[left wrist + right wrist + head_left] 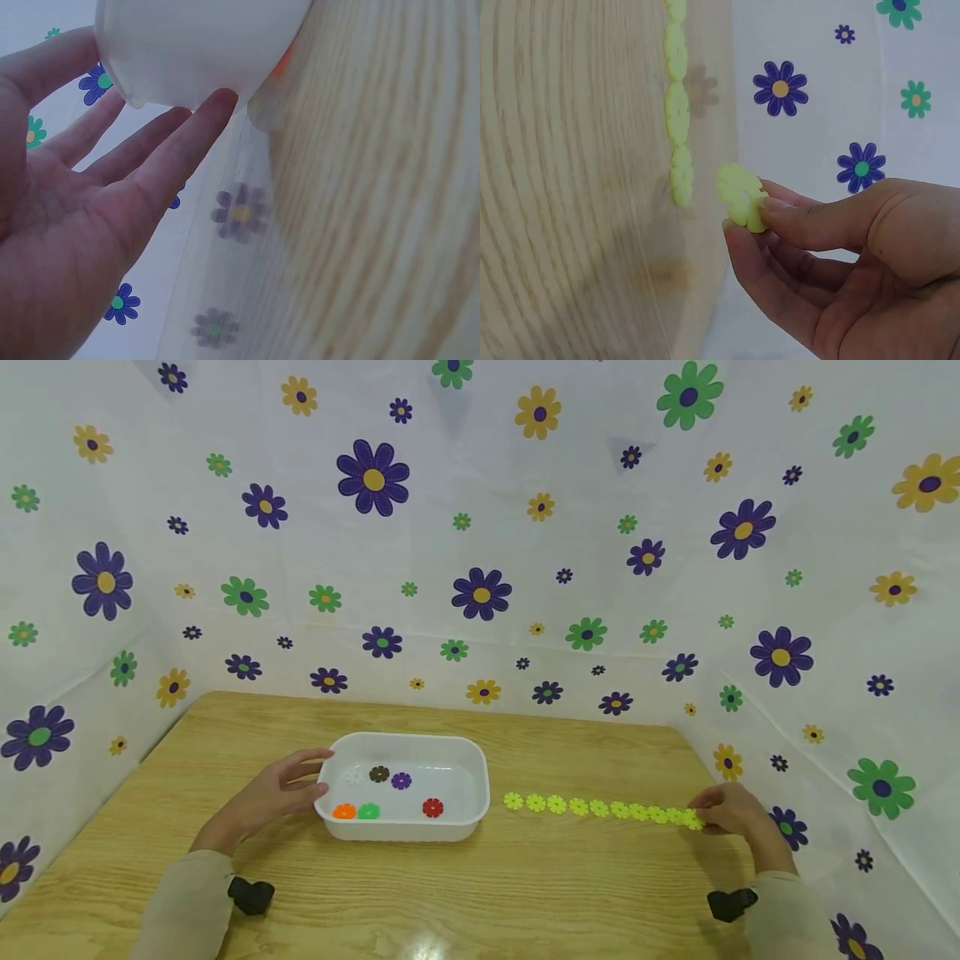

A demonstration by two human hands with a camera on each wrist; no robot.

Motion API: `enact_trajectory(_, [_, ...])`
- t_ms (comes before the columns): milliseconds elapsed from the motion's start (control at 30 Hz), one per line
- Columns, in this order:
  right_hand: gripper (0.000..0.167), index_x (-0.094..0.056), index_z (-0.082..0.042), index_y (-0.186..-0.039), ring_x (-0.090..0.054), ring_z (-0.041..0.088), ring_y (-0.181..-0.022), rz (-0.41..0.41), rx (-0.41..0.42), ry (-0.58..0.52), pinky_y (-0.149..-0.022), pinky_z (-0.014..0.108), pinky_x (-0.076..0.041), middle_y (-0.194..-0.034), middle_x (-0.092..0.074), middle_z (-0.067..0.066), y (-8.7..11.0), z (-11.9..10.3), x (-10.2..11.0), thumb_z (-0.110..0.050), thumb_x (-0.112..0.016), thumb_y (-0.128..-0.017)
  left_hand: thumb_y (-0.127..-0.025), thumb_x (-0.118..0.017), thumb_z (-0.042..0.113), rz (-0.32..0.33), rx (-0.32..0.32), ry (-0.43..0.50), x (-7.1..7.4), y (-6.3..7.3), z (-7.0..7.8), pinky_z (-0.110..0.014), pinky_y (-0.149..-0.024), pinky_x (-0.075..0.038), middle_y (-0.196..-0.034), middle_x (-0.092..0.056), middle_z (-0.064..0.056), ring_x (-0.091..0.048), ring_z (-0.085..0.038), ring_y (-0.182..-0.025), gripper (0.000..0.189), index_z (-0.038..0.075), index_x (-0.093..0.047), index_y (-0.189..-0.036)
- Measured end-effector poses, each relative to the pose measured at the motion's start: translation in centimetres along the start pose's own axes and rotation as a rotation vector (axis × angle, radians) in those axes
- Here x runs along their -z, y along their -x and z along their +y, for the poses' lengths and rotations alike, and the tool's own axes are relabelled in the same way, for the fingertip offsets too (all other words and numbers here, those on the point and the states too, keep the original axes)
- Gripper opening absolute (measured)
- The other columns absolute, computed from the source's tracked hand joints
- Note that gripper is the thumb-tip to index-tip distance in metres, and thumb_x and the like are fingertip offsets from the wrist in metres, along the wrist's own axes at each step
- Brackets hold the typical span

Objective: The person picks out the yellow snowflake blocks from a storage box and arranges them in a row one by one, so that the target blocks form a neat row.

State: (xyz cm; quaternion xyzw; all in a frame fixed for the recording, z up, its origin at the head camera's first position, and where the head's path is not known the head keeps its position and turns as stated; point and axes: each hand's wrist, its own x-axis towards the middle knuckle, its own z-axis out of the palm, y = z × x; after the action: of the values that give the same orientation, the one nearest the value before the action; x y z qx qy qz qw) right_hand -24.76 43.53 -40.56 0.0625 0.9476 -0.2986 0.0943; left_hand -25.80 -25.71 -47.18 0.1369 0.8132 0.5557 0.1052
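Observation:
My left hand [273,789] is at the left end of a white plastic tub [405,831]. In the left wrist view its mostly straight fingertips touch the tub's outer wall [195,56]. With thumb and fingers, my right hand [729,814] pinches a yellow notched plastic disc [739,196]. The right wrist view shows that disc tilted and raised off the table, apart from the row's end. Similar yellow discs [578,807] lie in a line on the table, from right of the tub to my right hand.
Inside the tub lie loose notched discs: orange [344,811], green [368,811], red [432,807], purple [401,781], brown [379,773] and a whitish one [354,777]. A flower-patterned white sheet [420,552] rises behind and beside the wooden table [525,893].

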Motion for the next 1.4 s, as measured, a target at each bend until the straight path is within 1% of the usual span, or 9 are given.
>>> enact_trajectory(133, [0.022,-0.066,0.019,-0.11,-0.068,0.015,-0.075,0.011,0.0,-0.022,-0.069,0.032,-0.064,-0.093,-0.071,0.022,-0.2,0.7,0.2,0.005,-0.061,-0.094,-0.102,-0.064,0.029,0.006,0.016,-0.005,0.0,-0.1,-0.1,-0.05,-0.106,-0.056,-0.167,-0.03,-0.026,-0.037,-0.053,-0.148,0.066,0.014,-0.035,-0.159])
enact_trajectory(267, [0.021,-0.065,0.019,-0.107,-0.068,0.014,-0.072,0.026,-0.012,-0.051,-0.066,0.032,-0.064,-0.091,-0.072,0.022,-0.4,1.3,0.3,0.005,-0.06,-0.093,-0.102,-0.064,0.029,0.008,0.016,-0.018,0.1,-0.2,-0.2,-0.052,-0.106,-0.056,-0.167,-0.029,-0.026,-0.036,-0.054,-0.148,0.066,0.014,-0.034,-0.159])
enact_trajectory(500, [0.022,-0.066,0.017,-0.107,-0.066,0.014,-0.07,0.054,-0.077,-0.062,-0.064,0.03,-0.063,-0.087,-0.07,0.015,-1.5,2.7,0.0,0.005,-0.06,-0.09,-0.102,-0.064,0.028,0.002,0.009,-0.006,0.1,-0.4,-0.4,-0.053,-0.106,-0.055,-0.167,-0.029,-0.027,-0.036,-0.055,-0.148,0.066,0.013,-0.035,-0.159])
enact_trajectory(667, [0.023,-0.067,0.017,-0.109,-0.066,0.013,-0.069,0.054,-0.117,-0.067,-0.064,0.027,-0.062,-0.088,-0.067,0.016,-2.3,3.5,-0.2,0.006,-0.06,-0.089,-0.102,-0.064,0.028,0.003,0.006,-0.011,0.1,-0.3,-0.4,-0.053,-0.106,-0.056,-0.166,-0.029,-0.027,-0.036,-0.054,-0.148,0.065,0.013,-0.035,-0.159])
enact_trajectory(833, [0.024,-0.067,0.016,-0.111,-0.065,0.012,-0.07,0.049,-0.159,-0.074,-0.064,0.026,-0.061,-0.091,-0.066,0.017,-2.8,3.7,-0.2,0.005,-0.061,-0.09,-0.103,-0.064,0.028,-0.001,0.007,-0.01,0.0,-0.3,-0.3,-0.052,-0.106,-0.056,-0.166,-0.029,-0.027,-0.036,-0.054,-0.148,0.065,0.013,-0.035,-0.159])
enact_trajectory(1033, [0.024,-0.069,0.014,-0.11,-0.064,0.012,-0.071,0.049,-0.159,-0.035,-0.063,0.025,-0.058,-0.09,-0.067,0.016,-3.1,3.6,-0.2,0.002,-0.064,-0.09,-0.103,-0.064,0.028,-0.005,-0.002,-0.012,0.1,-0.2,-0.2,-0.052,-0.106,-0.056,-0.166,-0.029,-0.027,-0.036,-0.054,-0.148,0.066,0.012,-0.034,-0.159])
enact_trajectory(1200, [0.024,-0.068,0.014,-0.11,-0.064,0.013,-0.071,0.044,-0.16,-0.028,-0.064,0.025,-0.057,-0.09,-0.068,0.016,-3.3,3.7,-0.3,0.001,-0.065,-0.091,-0.102,-0.064,0.027,-0.003,0.004,-0.01,0.1,-0.2,-0.3,-0.051,-0.105,-0.057,-0.166,-0.03,-0.026,-0.037,-0.053,-0.148,0.065,0.013,-0.035,-0.159])
enact_trajectory(1400, [0.024,-0.068,0.013,-0.111,-0.063,0.016,-0.075,0.035,-0.156,-0.024,-0.065,0.025,-0.055,-0.091,-0.068,0.016,-3.5,3.9,-0.4,0.0,-0.066,-0.091,-0.102,-0.064,0.028,-0.005,-0.009,-0.012,0.1,-0.2,-0.2,-0.051,-0.104,-0.057,-0.165,-0.031,-0.028,-0.038,-0.054,-0.147,0.066,0.012,-0.035,-0.159])
